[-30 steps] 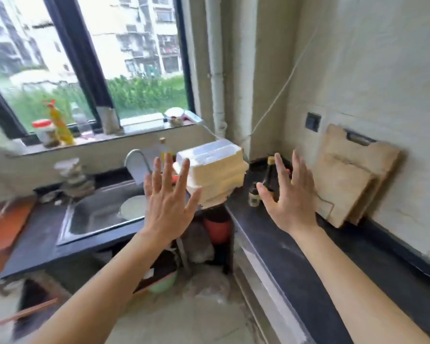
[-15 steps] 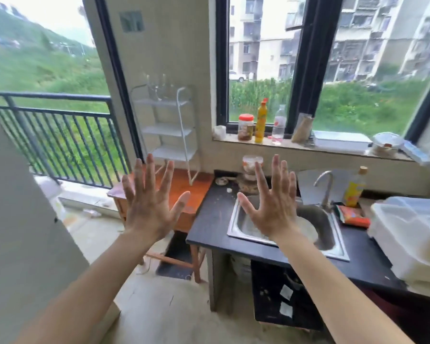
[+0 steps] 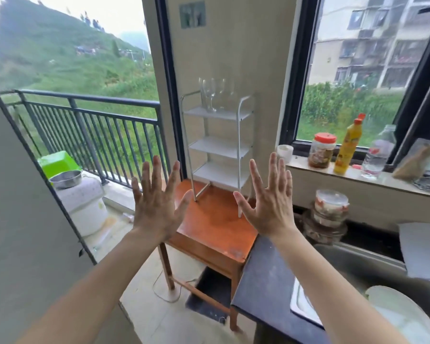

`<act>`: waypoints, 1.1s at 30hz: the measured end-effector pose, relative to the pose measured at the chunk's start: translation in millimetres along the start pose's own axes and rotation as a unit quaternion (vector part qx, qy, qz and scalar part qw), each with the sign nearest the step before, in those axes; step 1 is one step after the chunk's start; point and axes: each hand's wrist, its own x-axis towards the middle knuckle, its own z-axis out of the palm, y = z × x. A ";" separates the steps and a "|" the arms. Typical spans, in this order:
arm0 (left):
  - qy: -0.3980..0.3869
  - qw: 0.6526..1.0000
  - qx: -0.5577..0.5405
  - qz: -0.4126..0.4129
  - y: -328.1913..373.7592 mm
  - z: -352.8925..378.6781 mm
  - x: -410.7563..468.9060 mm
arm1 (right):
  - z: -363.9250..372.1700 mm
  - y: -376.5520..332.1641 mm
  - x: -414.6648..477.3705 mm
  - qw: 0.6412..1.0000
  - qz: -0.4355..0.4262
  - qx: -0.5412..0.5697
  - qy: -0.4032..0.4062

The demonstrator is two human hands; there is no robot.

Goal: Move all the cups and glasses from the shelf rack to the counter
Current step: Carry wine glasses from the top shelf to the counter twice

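Both hands up in front, left hand (image 3: 157,207) and right hand (image 3: 271,202), fingers (image 3: 255,172) spread wide, holding nothing, likely a start pose. Dark worktop (image 3: 261,281) lower right. Beyond, white shelf rack (image 3: 219,145) stands on wooden table (image 3: 214,224); stemmed glasses (image 3: 212,95) on its top tier, untouched.

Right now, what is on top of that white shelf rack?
Clear stemmed wine glasses stand in a cluster on the top tier of the white shelf rack. They overlap, so their count is unclear. The two lower tiers look bare.
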 end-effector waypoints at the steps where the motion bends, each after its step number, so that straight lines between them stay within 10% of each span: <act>1: -0.005 1.000 -0.011 -0.010 -1.0 7.6 23.6 | 9.0 5.1 22.4 1.000 0.004 0.006 0.001; 18: 0.060 0.970 -0.234 0.043 -38.0 88.3 366.1 | 92.3 4.2 345.6 0.992 0.036 0.100 0.068; 33: 0.009 0.899 -0.419 0.128 -25.5 173.7 555.8 | 176.2 18.6 513.2 0.941 0.263 0.197 0.077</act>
